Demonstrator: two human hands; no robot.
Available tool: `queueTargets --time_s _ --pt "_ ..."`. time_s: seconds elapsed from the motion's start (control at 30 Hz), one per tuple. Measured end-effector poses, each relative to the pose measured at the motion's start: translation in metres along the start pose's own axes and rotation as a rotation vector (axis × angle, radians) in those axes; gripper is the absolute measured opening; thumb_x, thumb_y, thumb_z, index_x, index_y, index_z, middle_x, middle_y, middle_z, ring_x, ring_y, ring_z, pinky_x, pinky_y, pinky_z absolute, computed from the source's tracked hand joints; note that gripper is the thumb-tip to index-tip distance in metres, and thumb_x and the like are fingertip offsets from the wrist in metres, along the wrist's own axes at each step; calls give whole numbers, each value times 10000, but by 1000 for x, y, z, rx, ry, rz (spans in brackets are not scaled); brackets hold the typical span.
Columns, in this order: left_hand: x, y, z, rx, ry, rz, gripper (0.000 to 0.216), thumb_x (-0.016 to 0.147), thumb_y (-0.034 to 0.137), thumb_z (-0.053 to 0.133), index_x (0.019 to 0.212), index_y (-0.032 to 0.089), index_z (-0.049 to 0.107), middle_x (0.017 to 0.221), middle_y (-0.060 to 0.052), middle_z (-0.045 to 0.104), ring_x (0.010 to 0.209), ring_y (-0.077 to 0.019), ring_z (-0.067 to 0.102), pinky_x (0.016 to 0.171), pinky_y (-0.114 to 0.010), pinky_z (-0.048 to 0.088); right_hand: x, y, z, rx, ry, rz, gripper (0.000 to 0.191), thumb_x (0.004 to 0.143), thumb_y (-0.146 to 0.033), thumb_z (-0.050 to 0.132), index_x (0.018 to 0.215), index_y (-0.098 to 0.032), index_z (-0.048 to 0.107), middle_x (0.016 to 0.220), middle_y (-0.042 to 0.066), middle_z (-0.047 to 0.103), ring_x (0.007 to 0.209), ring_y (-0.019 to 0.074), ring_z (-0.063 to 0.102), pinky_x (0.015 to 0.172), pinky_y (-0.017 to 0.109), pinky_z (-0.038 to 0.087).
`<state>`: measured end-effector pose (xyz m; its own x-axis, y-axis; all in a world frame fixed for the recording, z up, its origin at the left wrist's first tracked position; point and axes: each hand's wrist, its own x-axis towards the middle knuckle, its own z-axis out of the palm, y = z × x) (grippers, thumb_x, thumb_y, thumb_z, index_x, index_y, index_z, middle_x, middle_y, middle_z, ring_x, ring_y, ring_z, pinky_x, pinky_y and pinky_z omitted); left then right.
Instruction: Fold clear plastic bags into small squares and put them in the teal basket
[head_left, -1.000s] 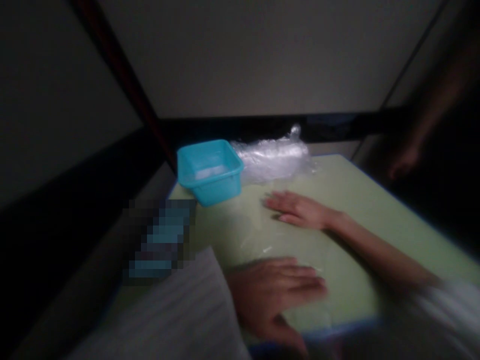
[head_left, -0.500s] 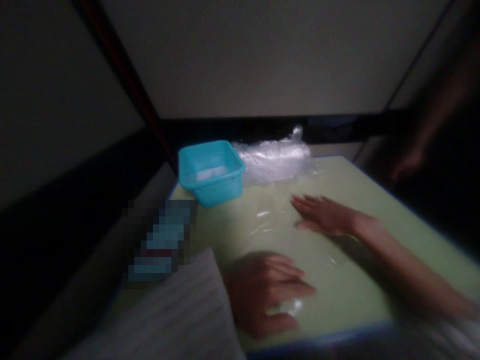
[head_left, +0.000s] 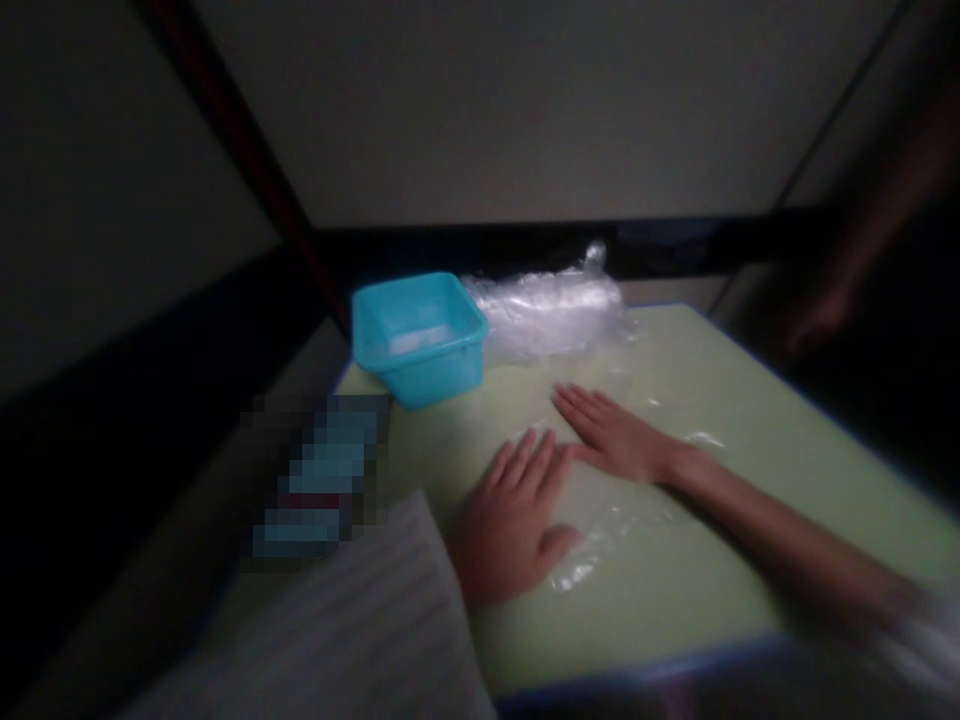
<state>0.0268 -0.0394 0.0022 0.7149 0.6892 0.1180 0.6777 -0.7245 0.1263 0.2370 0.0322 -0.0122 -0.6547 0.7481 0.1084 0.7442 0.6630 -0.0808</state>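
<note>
A thin sheet of clear plastic film (head_left: pixel 611 520) lies on the pale yellow-green tabletop (head_left: pixel 637 610), made out mostly by its shiny creases. Palm down on it at the near side rests my left hand (head_left: pixel 514 520), fingers stretched toward the back and thumb out to the right. My right hand (head_left: pixel 619 430) lies flat on the film a little farther away, fingers pointing left and back. The hands come close to each other near the left fingertips, and neither is closed on anything. The film's edges are hard to see.
At the back left of the table stands a turquoise plastic basin (head_left: pixel 435 375) with something pale inside. Beside it lies a crumpled clear plastic bundle (head_left: pixel 547 310). A pixelated object (head_left: pixel 330 470) is at the left edge. Another person's hand (head_left: pixel 821 315) hangs blurred beyond the right side.
My left hand has turned so its fingers point away and it lies flat, farther from the near edge. My right hand has slid slightly left. Film creases show in new places.
</note>
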Motion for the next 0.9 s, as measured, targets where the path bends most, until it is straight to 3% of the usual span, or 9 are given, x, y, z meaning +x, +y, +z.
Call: queueTargets --time_s 0.27,0.4,0.53,0.63,0.73,0.83,0.9 --pt "0 -1 -3 -17 -7 16 637 862 490 458 1396 177 307 1493 -148 218 1379 -330 140 1090 -529 169 -2 56 6 37 39 155 730 882 -639 230 1444 -173 211 1477 134 260 1362 299 201 1079 491 235" --pt "-2 -2 -2 -41 16 37 621 861 471 474 1393 192 313 1494 -133 225 1381 -320 139 1093 -521 165 -4 70 2 59 68 200 716 878 -637 258 1424 -174 267 1459 138 309 1345 327 244 1051 527 260" --pt "-4 -1 -3 -68 49 18 637 829 457 531 1380 205 334 1491 -113 247 1372 -315 182 1095 -504 186 -1 59 -13 67 156 201 585 907 -557 311 1288 -141 466 1309 165 508 1226 317 440 987 492 349" --pt "1 -7 -6 -97 162 -105 563 838 383 530 1335 159 388 1451 -129 328 1339 -298 273 1087 -469 230 5 41 -25 76 223 201 465 955 -437 262 1151 -139 561 1126 144 624 1063 257 563 918 424 419" --pt "10 -23 -11 -121 285 -277 403 842 272 521 1214 122 481 1300 -143 491 1219 -268 430 1022 -410 332 12 23 -28 112 250 100 390 959 -369 300 1147 -152 563 1161 122 610 1083 231 550 935 408 415" --pt "17 -40 -13 -105 297 -466 263 799 224 571 1050 151 542 1090 -108 579 1068 -266 513 899 -404 403 16 12 -23 120 211 -80 325 940 -339 376 1143 -188 580 1263 111 553 1189 259 474 1003 512 322" --pt "19 -47 -12 -117 266 -547 168 780 214 592 939 173 555 1008 -84 580 1012 -262 525 834 -393 416 17 9 -19 120 193 -121 306 935 -320 395 1139 -200 588 1293 113 530 1218 269 445 1011 552 285"
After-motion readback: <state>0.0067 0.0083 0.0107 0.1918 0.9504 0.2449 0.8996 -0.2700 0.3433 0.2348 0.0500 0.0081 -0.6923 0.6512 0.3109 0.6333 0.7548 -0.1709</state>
